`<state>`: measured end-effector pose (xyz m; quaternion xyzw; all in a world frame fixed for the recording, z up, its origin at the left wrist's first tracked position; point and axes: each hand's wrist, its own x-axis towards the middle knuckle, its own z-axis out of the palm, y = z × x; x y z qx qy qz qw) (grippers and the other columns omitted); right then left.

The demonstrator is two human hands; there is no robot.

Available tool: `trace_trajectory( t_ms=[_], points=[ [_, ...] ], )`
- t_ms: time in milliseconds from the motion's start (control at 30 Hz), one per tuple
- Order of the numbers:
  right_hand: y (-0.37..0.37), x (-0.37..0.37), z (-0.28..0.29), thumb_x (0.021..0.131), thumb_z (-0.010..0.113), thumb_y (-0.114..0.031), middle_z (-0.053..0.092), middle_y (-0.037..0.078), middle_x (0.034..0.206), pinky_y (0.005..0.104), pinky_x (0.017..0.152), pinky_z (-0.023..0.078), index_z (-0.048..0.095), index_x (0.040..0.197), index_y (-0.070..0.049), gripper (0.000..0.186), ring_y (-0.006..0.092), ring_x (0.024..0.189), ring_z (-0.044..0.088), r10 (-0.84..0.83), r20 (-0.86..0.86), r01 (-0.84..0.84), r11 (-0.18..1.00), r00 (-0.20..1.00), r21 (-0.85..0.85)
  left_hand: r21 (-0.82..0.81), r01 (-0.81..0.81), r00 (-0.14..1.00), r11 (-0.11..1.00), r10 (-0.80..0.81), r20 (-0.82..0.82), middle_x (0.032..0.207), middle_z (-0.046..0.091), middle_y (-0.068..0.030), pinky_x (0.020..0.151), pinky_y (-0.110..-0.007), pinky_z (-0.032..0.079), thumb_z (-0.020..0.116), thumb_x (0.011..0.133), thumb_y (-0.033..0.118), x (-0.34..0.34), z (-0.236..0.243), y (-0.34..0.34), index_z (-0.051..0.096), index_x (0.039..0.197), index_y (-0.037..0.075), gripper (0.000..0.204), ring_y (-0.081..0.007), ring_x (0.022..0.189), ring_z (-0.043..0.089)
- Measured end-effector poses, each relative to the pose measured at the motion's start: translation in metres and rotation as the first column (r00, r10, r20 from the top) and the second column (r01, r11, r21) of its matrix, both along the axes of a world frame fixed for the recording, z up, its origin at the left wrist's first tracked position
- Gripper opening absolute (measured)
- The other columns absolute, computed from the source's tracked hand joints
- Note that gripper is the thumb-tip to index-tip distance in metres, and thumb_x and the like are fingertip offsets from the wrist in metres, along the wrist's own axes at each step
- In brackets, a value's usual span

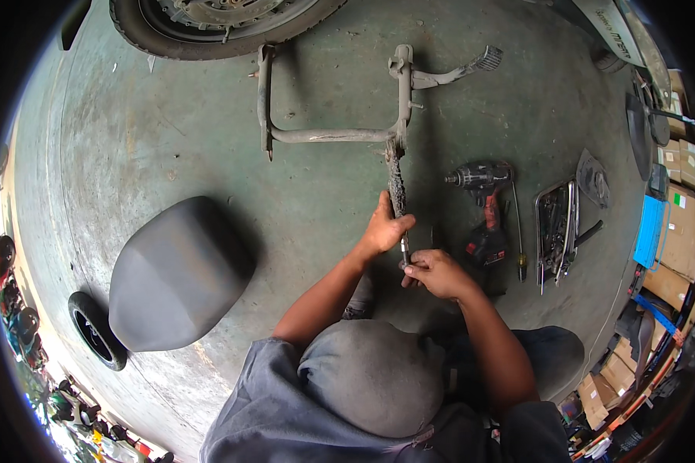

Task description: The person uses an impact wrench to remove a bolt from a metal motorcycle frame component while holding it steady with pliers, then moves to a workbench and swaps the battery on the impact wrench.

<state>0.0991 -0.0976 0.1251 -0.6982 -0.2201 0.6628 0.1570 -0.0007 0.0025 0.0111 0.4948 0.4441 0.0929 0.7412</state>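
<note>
A grey U-shaped motorcycle centre stand (332, 135) with a foot pedal (483, 62) lies ahead on the floor. From its near right corner a rod caked in dark grime (396, 185) runs back towards me. My left hand (386, 231) is closed around the near part of this grimy rod. Just behind, a short shiny metal section (405, 245) shows between my hands. The fingers of my right hand (436, 272) are closed at the rod's near end. What exactly they pinch is mostly hidden.
Right of my hands lie a cordless impact wrench (483, 181), a screwdriver (522, 266) and a tray of tools (539, 239). A dark grey rounded seat-like piece (177, 278) and a small tyre (93, 332) are at left. A motorcycle wheel (224, 50) stands at the far side.
</note>
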Motion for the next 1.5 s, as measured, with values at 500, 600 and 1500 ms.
trace_trajectory(
  t_ms=[500, 600, 1500],
  points=[
    [0.006, -0.032, 0.008, 0.091, 0.063, -0.024, 0.069, 0.009, 0.079, 0.0307, 0.066, 0.052, 0.063, 0.089, 0.001, 0.024, 0.0171, 0.073, 0.068, 0.208, 0.581, -0.226, 0.973, 0.786, -0.044, -0.019, 0.03, 0.997, 0.999, -0.031, -0.07, 0.093, 0.058, -0.019, 0.081, -0.039, 0.047, 0.067, 0.07, 0.024, -0.004, 0.008, 0.009, 0.043, 0.109, -0.003, 0.053, -0.0253, 0.088, 0.056],
    [-0.012, -0.024, -0.011, 0.079, 0.075, -0.032, 0.067, 0.015, 0.075, 0.039, 0.068, 0.052, 0.062, 0.085, 0.0, 0.035, 0.0292, 0.075, 0.067, -0.423, -0.109, 0.41, 0.903, 0.9, -0.127, -0.01, 0.019, 0.999, 1.0, -0.019, -0.037, 0.092, 0.058, -0.0185, 0.08, -0.038, 0.047, 0.067, 0.07, 0.024, 0.0, 0.008, 0.007, 0.044, 0.109, -0.003, 0.052, -0.0248, 0.087, 0.055],
    [-0.023, -0.018, -0.098, 0.055, 0.078, -0.022, 0.047, 0.019, 0.134, 0.0382, 0.103, 0.038, 0.029, 0.141, -0.001, 0.101, 0.0315, 0.122, 0.048, -0.087, 0.027, 0.082, 0.985, 0.996, 0.153, 0.081, 0.013, 0.931, 0.997, 0.017, -0.365, 0.091, 0.064, -0.0307, 0.082, -0.045, 0.049, 0.059, 0.072, 0.014, 0.013, 0.031, -0.007, 0.055, 0.104, -0.008, 0.038, -0.0441, 0.092, 0.063]
  ],
)
